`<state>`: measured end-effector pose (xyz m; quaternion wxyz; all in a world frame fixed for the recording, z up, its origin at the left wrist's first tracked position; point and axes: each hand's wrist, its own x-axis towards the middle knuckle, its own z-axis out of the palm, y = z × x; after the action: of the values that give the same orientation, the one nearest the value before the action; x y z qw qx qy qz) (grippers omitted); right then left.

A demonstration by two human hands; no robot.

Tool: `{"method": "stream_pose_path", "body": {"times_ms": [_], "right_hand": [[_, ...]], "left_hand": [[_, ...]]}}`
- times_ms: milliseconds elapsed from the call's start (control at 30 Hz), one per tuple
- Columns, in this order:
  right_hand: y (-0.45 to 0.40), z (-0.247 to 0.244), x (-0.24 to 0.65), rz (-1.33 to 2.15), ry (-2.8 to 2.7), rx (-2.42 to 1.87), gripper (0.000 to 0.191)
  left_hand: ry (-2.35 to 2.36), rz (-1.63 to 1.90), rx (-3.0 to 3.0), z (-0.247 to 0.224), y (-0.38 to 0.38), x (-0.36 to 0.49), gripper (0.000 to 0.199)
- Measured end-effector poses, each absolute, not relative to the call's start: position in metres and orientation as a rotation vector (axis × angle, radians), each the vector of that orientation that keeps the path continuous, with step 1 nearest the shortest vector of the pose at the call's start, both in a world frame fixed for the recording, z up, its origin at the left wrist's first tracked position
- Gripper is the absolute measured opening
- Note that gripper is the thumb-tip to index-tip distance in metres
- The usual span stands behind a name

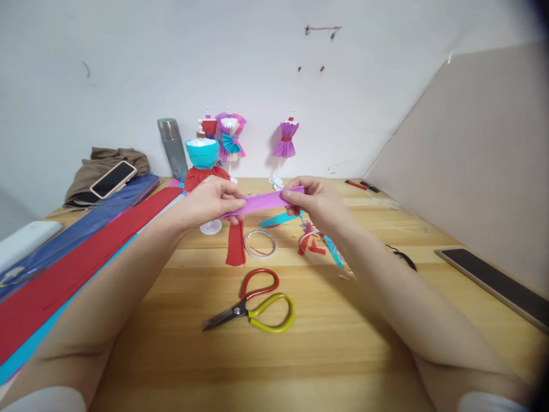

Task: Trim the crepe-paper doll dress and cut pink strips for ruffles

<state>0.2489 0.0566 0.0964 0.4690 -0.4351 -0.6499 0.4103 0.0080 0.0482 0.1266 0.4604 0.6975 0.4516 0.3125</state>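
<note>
A purple paper strip (265, 201) is stretched between my two hands above the wooden table (326, 355). Its left end is pinched by my left hand (217, 200), and my right hand (311, 200) grips the right end between thumb and fingers. Below the strip lie a red paper piece (235, 245) and a roll of tape (261, 244). Closer to me, scissors (251, 309) with one red and one yellow handle rest with their blades pointing left. Behind my left hand stands a small dress form (203, 153) with a turquoise top and red skirt.
More dressed forms (286, 140) and a grey bottle (172, 147) stand near the wall. Long red paper (86, 266) lies at the left, near a phone (114, 179). Paper scraps (312, 243) are beside my right forearm; a dark flat device (493, 280) lies far right.
</note>
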Motion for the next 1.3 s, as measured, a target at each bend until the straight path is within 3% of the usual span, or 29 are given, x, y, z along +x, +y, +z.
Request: {"method": "stream_pose_path", "body": {"times_ms": [333, 600, 733, 1000, 1300], "right_hand": [[0.058, 0.099, 0.251, 1.065, -1.537, -1.020, 0.037], [0.059, 0.100, 0.251, 1.106, -1.483, -0.965, 0.037], [0.059, 0.102, 0.252, 1.114, -1.464, -0.955, 0.038], [0.061, 0.100, 0.258, 1.168, -1.446, -0.795, 0.022], [0.064, 0.096, 0.260, 1.227, -1.486, -0.558, 0.014]], "left_hand": [[1.132, 0.875, 1.702, 0.137, 0.045, -0.003, 0.024], [1.125, 0.887, 1.684, 0.140, 0.047, -0.007, 0.020], [1.063, 0.905, 1.660, 0.141, 0.048, -0.012, 0.028], [0.985, 1.065, 1.663, 0.139, 0.048, -0.018, 0.038], [0.942, 1.039, 1.775, 0.146, 0.044, -0.024, 0.028]]}}
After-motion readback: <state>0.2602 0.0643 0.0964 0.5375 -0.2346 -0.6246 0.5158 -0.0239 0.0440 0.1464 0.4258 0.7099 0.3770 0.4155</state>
